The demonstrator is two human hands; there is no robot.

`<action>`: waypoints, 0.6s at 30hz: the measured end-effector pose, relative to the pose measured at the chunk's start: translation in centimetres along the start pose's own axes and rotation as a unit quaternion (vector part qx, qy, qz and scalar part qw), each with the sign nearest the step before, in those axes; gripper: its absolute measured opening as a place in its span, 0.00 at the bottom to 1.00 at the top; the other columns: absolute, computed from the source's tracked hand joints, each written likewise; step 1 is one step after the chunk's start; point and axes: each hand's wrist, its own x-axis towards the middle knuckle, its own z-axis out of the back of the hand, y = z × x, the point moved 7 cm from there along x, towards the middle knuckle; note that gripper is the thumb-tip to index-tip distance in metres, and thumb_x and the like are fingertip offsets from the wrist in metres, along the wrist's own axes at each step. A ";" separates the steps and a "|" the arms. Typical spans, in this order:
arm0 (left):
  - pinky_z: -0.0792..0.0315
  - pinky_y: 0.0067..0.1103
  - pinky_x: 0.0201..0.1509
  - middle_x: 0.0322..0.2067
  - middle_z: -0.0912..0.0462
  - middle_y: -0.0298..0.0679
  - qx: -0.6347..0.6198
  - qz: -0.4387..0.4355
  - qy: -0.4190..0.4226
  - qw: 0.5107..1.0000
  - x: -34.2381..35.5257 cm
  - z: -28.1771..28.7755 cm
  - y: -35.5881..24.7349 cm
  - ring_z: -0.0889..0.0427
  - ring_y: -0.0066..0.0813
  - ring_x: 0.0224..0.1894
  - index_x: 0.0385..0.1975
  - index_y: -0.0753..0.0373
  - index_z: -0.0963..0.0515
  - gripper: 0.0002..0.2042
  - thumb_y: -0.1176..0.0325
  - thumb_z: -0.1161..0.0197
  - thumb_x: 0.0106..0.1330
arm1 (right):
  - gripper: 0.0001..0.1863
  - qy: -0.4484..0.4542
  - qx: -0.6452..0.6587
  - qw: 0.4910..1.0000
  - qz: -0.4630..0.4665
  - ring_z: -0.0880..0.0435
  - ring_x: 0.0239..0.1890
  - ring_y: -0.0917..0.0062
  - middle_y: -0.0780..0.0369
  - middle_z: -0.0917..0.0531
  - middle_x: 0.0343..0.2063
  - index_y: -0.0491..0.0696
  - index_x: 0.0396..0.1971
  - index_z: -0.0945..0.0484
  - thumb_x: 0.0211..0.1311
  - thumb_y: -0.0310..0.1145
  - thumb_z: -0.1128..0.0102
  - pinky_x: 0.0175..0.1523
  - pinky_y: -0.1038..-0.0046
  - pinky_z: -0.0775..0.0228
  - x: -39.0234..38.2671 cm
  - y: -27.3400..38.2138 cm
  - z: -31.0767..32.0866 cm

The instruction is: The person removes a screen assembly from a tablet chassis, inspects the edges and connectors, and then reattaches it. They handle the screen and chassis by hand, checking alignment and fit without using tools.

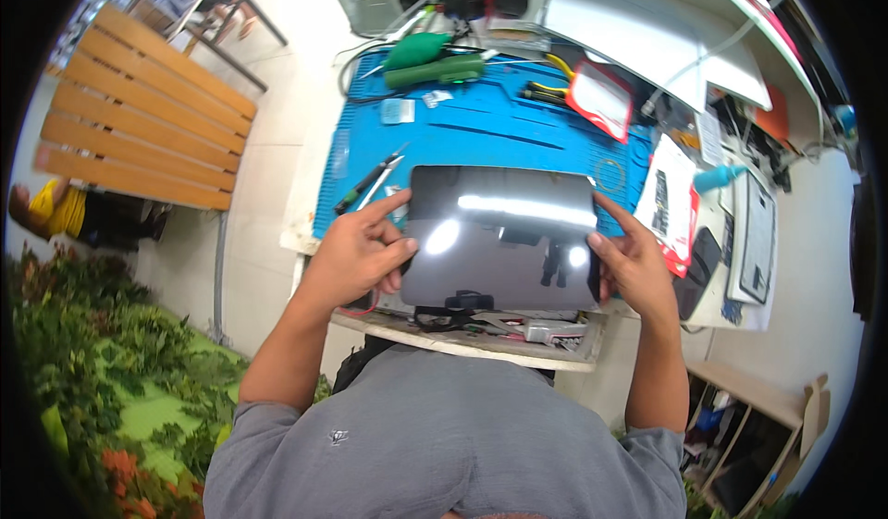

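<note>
A black tablet [499,260] with a glossy, reflective screen lies level over the front edge of the blue repair mat [499,121]. My left hand [365,251] grips its left edge, index finger reaching up toward the top corner and thumb on the side. On the right side, my right hand [629,260] holds the other edge in a similar grip. A screwdriver [361,186] and a white tool lie left of the tablet.
Behind are a green blower [416,50], green tool [433,70] and pliers [546,92]. Packets [668,186] and a blue bottle [714,179] stand right. An open drawer [555,332] is below. A wooden slatted bench [148,112] and a person in yellow [51,204] are left.
</note>
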 end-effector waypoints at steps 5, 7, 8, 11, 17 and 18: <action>0.20 0.16 0.23 0.27 0.18 0.36 -0.016 -0.001 0.001 1.000 0.0 0.1 0.7 0.16 0.19 0.22 0.76 0.75 0.35 0.33 0.77 0.32 0.73 | 0.38 -0.059 -0.032 0.997 0.025 0.26 0.12 0.84 0.66 0.23 0.18 0.41 0.78 0.34 0.73 0.33 0.29 0.17 0.76 0.36 -0.4 0.6 0.0; 0.21 0.17 0.23 0.27 0.18 0.36 -0.020 -0.004 0.002 1.000 -0.1 0.1 0.7 0.16 0.19 0.22 0.77 0.75 0.35 0.33 0.77 0.32 0.73 | 0.42 -0.077 -0.057 0.994 0.043 0.24 0.16 0.85 0.65 0.21 0.22 0.40 0.78 0.34 0.68 0.34 0.24 0.18 0.78 0.35 -1.5 1.1 0.3; 0.21 0.17 0.23 0.27 0.18 0.36 -0.020 -0.005 0.003 1.000 -0.1 0.2 0.7 0.16 0.20 0.22 0.77 0.75 0.35 0.33 0.77 0.32 0.73 | 0.45 -0.072 -0.077 0.993 0.059 0.23 0.18 0.85 0.64 0.20 0.25 0.40 0.78 0.34 0.64 0.34 0.20 0.20 0.79 0.34 -2.1 1.3 0.5; 0.21 0.17 0.23 0.27 0.18 0.35 -0.024 0.004 0.006 1.000 -0.1 0.2 0.7 0.16 0.20 0.22 0.77 0.74 0.35 0.33 0.77 0.31 0.73 | 0.55 -0.038 -0.150 0.986 0.069 0.21 0.31 0.85 0.61 0.17 0.37 0.38 0.74 0.29 0.43 0.33 0.08 0.32 0.81 0.25 -4.0 0.8 1.2; 0.23 0.17 0.23 0.26 0.19 0.34 -0.027 0.003 -0.017 0.999 0.0 0.1 1.2 0.18 0.20 0.20 0.76 0.74 0.34 0.34 0.78 0.30 0.71 | 0.40 -0.042 -0.143 0.982 0.112 0.15 0.36 0.81 0.59 0.12 0.41 0.40 0.62 0.16 0.45 0.28 0.09 0.40 0.79 0.19 -6.4 -0.9 1.4; 0.23 0.17 0.22 0.25 0.20 0.34 -0.033 0.007 -0.023 0.999 0.0 0.0 1.1 0.18 0.20 0.19 0.76 0.74 0.34 0.34 0.78 0.29 0.71 | 0.32 -0.049 -0.136 0.981 0.132 0.14 0.36 0.81 0.59 0.11 0.39 0.42 0.59 0.14 0.51 0.26 0.13 0.39 0.78 0.19 -6.6 -0.9 1.2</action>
